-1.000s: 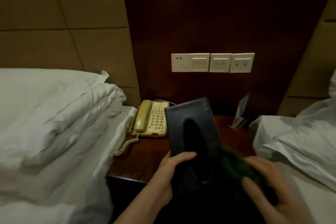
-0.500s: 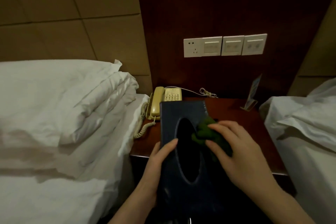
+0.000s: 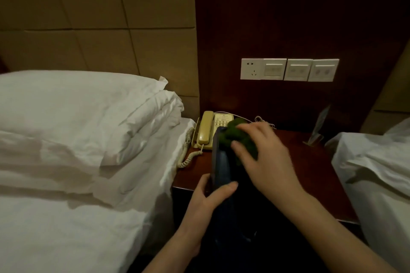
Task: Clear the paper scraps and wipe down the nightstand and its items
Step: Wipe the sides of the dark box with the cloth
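A cream telephone (image 3: pixel 207 131) sits at the back left of the dark wooden table (image 3: pixel 310 162), its coiled cord (image 3: pixel 187 153) trailing along the left edge beside the white bed (image 3: pixel 77 162) and its pillow (image 3: pixel 73 104). A clear plastic sign stand (image 3: pixel 317 128) stands at the back right corner, near a second bed (image 3: pixel 377 173), and a row of wall switches (image 3: pixel 289 69) is set into the panel above. The dark tissue box (image 3: pixel 221 166) is held over the front of the table, its long axis running from the person toward the telephone, its far end hiding part of the keypad. The left hand (image 3: pixel 208 197) grips its near left edge, thumb across the top. The right hand (image 3: pixel 264 157) curls round a green cloth (image 3: pixel 235 135), pressing it on the box's far end.
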`<action>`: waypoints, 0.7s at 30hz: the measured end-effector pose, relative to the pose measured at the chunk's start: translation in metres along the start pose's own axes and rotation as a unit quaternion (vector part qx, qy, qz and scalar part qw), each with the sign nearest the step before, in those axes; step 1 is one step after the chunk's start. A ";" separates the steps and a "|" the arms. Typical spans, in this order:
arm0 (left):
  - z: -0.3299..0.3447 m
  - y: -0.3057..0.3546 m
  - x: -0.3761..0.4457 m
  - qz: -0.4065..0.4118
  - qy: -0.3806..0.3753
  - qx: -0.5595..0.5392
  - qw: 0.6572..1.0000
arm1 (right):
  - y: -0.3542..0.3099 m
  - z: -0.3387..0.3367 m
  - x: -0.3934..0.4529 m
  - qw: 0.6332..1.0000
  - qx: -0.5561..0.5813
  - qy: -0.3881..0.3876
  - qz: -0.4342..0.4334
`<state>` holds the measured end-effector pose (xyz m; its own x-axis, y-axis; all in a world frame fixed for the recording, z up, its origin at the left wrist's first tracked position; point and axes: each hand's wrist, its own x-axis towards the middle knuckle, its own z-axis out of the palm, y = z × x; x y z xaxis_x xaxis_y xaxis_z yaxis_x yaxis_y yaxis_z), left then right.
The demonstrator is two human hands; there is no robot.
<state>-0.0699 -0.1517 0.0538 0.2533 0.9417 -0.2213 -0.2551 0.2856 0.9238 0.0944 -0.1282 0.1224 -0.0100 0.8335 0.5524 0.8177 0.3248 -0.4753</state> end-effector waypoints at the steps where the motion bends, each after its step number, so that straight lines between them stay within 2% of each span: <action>1: 0.002 0.002 -0.001 0.007 0.000 -0.008 1.000 | -0.007 0.001 -0.004 0.999 -0.004 -0.025 -0.032; 4: 0.000 0.004 -0.005 0.017 0.012 -0.005 1.000 | -0.006 -0.009 -0.007 0.996 -0.035 -0.046 -0.069; 8: -0.010 0.001 -0.010 0.038 0.017 0.011 0.999 | 0.027 -0.036 -0.007 0.999 -0.047 -0.002 0.002; 11: -0.008 0.001 -0.010 0.042 0.008 0.028 0.999 | 0.031 -0.041 -0.013 0.999 -0.041 0.006 0.022; 14: 0.001 -0.001 -0.006 0.017 -0.007 0.047 0.999 | 0.008 -0.031 -0.013 1.000 -0.025 -0.012 -0.006; 18: 0.011 -0.001 -0.004 0.002 -0.014 0.048 0.999 | -0.013 -0.019 -0.010 0.991 -0.018 -0.094 -0.096; 21: 0.005 -0.003 -0.005 0.013 -0.003 0.051 0.999 | 0.010 -0.025 -0.002 0.995 -0.026 -0.054 -0.074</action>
<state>-0.0657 -0.1585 0.0542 0.2528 0.9478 -0.1945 -0.1647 0.2402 0.9566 0.1171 -0.1376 0.1334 -0.1914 0.8227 0.5353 0.8318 0.4255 -0.3565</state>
